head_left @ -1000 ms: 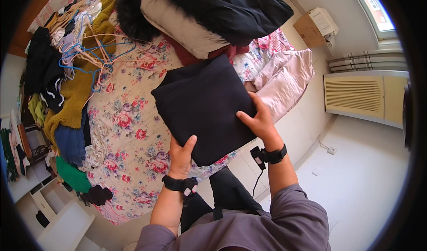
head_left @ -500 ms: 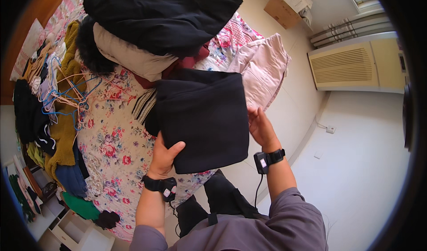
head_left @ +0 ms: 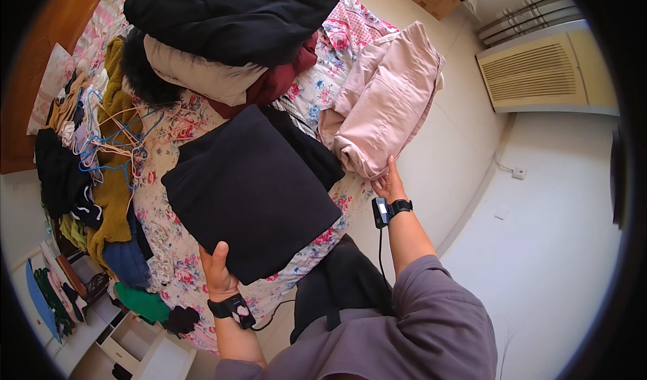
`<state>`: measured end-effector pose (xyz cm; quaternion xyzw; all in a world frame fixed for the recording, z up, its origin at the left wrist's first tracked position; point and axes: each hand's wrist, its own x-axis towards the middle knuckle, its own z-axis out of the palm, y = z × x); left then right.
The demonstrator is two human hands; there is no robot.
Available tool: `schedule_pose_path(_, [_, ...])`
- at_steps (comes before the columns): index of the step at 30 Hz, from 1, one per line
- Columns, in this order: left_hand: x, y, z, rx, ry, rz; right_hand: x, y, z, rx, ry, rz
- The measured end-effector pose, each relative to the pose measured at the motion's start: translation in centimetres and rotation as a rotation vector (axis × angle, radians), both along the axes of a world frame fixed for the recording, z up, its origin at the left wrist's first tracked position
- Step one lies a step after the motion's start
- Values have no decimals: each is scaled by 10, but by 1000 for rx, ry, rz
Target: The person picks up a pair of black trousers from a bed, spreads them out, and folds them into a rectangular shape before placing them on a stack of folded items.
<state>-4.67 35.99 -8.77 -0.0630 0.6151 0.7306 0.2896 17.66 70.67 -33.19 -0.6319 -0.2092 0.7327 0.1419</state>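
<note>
A folded black garment [head_left: 253,191], roughly square, is held up at its near-left corner by my left hand [head_left: 219,269], thumb on top and fingers beneath. Part of another black cloth [head_left: 306,147] shows from behind its far right side. My right hand [head_left: 389,183] is closed on the near edge of a pale pink garment [head_left: 391,97], which lies at the bed's right edge with its near end bunched. Some of my right fingers are hidden under the pink fabric. Whether the pink piece is trousers or a top, I cannot tell.
Dark coats [head_left: 229,16], a beige padded garment [head_left: 202,70] and a dark red one [head_left: 290,77] are heaped on the flowered bedsheet [head_left: 175,211]. Tangled hangers [head_left: 111,144] and more clothes lie at left. An air conditioner [head_left: 539,73] stands by the right wall.
The folded black garment has swung left and tilted in my left hand. My right hand has left its side and taken hold of the pink garment, whose near end is now bunched.
</note>
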Motion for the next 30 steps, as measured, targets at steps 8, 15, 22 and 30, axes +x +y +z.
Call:
schedule_pose_path(8, [42, -16, 31, 3, -48, 58, -27, -18, -50, -197, 409, -335])
schedule_pose_path(15, [53, 13, 47, -87, -77, 111, -55, -7, 72, -402, 534, -413])
schedule_pose_path(22, [46, 140, 36, -70, -94, 108, -57, 106, 192, -579, 605, -348])
schedule_pose_path(30, [29, 248, 31, -99, -79, 120, -114, 296, 182, -314, 838, -357])
